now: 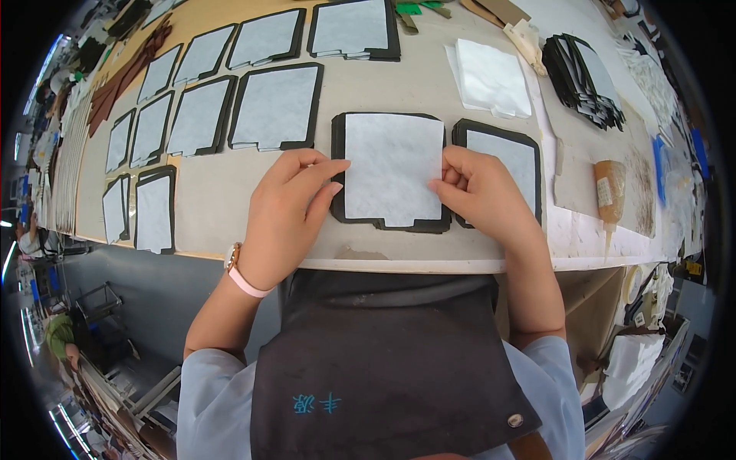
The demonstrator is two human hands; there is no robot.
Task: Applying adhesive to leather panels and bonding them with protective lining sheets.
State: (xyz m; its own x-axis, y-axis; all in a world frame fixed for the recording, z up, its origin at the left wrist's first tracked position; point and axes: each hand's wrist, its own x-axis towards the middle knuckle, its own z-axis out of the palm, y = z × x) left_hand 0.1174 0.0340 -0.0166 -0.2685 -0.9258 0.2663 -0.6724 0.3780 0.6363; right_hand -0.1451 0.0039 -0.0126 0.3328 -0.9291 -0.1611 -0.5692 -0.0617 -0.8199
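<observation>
1 worktable, grey-beige top, front edge curved by the lens; grey floor visible to its left; at least 3 strip lights lit along the left rim.

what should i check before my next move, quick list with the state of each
1. Left hand at the left edge of the white sheet: ok.
2. Right hand at its right edge: ok.
3. Black piece showing evenly around the sheet: not ok, wider at left than at right.
4. Sheet stuck to the black piece: cannot tell.
5. Amber bottle apart from both hands: ok.
</observation>
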